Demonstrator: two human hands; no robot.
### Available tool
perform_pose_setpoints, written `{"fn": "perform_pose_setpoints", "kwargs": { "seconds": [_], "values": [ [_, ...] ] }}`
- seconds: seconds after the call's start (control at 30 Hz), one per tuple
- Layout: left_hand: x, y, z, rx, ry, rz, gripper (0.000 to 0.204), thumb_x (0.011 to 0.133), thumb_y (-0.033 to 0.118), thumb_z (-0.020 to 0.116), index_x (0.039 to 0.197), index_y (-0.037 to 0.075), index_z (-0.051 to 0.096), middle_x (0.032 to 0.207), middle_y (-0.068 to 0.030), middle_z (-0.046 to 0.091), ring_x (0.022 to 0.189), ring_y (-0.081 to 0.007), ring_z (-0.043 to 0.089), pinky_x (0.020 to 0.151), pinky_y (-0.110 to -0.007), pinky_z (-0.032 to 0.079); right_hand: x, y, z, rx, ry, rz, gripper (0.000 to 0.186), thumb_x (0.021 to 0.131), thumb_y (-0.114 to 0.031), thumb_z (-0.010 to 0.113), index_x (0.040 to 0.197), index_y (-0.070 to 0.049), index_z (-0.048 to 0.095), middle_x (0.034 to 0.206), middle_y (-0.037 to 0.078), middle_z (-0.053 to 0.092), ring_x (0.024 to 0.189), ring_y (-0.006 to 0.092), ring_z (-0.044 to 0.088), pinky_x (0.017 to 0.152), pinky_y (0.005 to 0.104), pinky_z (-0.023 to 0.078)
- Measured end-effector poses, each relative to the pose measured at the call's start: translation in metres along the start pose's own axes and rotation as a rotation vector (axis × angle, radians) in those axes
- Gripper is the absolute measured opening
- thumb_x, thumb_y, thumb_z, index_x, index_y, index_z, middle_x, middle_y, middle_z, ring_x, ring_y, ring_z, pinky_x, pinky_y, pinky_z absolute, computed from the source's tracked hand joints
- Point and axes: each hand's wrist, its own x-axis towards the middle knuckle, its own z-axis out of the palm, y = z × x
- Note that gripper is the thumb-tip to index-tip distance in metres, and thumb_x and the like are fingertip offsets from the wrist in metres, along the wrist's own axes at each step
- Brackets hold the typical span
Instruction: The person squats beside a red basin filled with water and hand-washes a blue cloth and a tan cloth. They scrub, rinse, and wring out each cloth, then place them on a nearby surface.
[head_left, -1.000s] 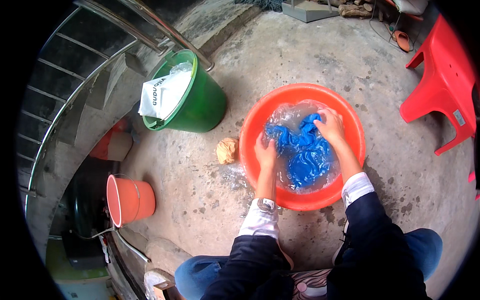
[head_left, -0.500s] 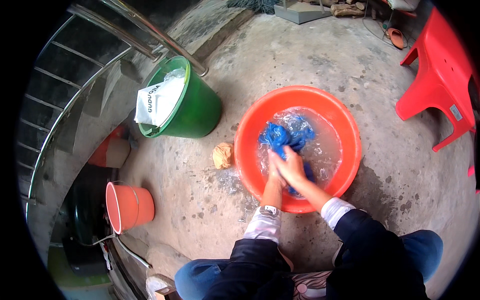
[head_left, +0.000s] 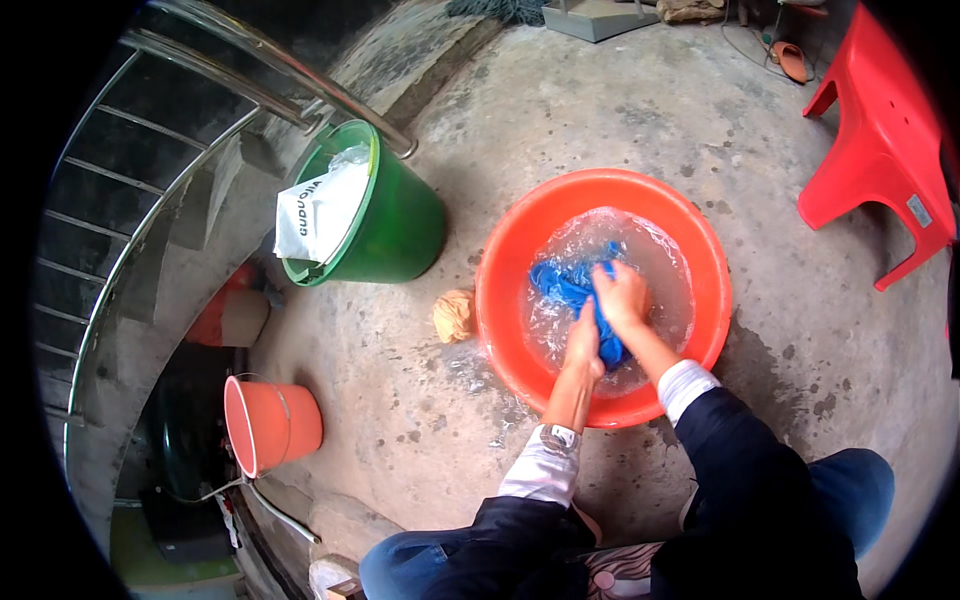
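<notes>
Right hand [head_left: 624, 297] closed on blue cloth [head_left: 562, 282] | left hand [head_left: 583, 346] alongside, grip unclear | cloth between and beyond both

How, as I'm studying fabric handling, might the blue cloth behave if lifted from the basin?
The blue cloth would probably hang floppy, since it lies crumpled in folds at the right hand. It seems likely to be heavy for its size, being wet in the orange-red basin. The water around it looks cloudy, so it may be slippery too.
</notes>
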Motion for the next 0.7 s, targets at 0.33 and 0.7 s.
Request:
{"fn": "perform_pose_setpoints", "kwargs": {
  "seconds": [0.33, 0.7],
  "values": [
    [0.068, -0.033, -0.096, -0.260, -0.166, 0.083, 0.045, 0.098, 0.045, 0.039, 0.106, 0.005, 0.058, 0.094, -0.0120, 0.063, 0.084, -0.0248, 0.064, 0.074, -0.038, 0.053, -0.079, -0.048, 0.001, 0.075, -0.283, -0.093, 0.035, 0.082, -0.040, 0.059, 0.082, -0.005, 0.062, 0.081, 0.026, 0.063, 0.080, 0.0456, 0.060, 0.069, 0.0523, 0.046],
    [-0.012, 0.018, 0.008, 0.563, -0.113, -0.135, 0.062, 0.092, 0.050, 0.054, 0.125, -0.002, 0.054, 0.116, -0.0171, 0.063, 0.102, -0.0260, 0.062, 0.091, -0.039, 0.049, 0.042, 0.046, -0.033, -0.604, -0.136, 0.081, 0.043, 0.082, -0.032, 0.064, 0.119, -0.011, 0.056, 0.124, 0.017, 0.054, 0.114, 0.0364, 0.052, 0.088, 0.0502, 0.045]
  ]
}}
